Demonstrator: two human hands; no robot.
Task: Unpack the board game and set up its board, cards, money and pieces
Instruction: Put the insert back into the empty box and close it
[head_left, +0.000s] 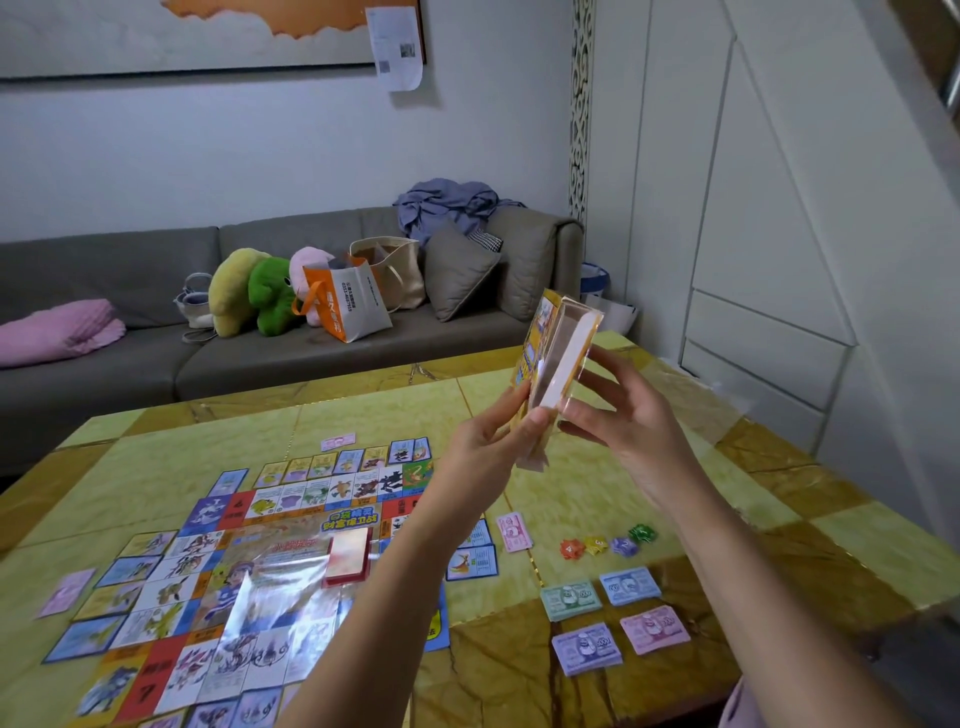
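Note:
Both hands hold the yellow game box (558, 358) upright in the air above the table's right half. My left hand (498, 441) grips its lower end, thumb on the open white inside. My right hand (618, 421) touches the box's right side with fingers spread. The game board (249, 561) lies flat on the left, ringed with cards, with a red card deck (349, 556) and a clear plastic sheet (280, 597) on its middle. Several money stacks (613, 618) lie at the lower right. Coloured player pieces (608, 543) sit in a row above them.
A pink note (513, 531) lies beside the board's right edge, another pink card (66, 592) at its left. Beyond the yellow tiled table (779, 493) stands a grey sofa (130, 291) with plush toys, bags and cushions. A white cabinet wall is on the right.

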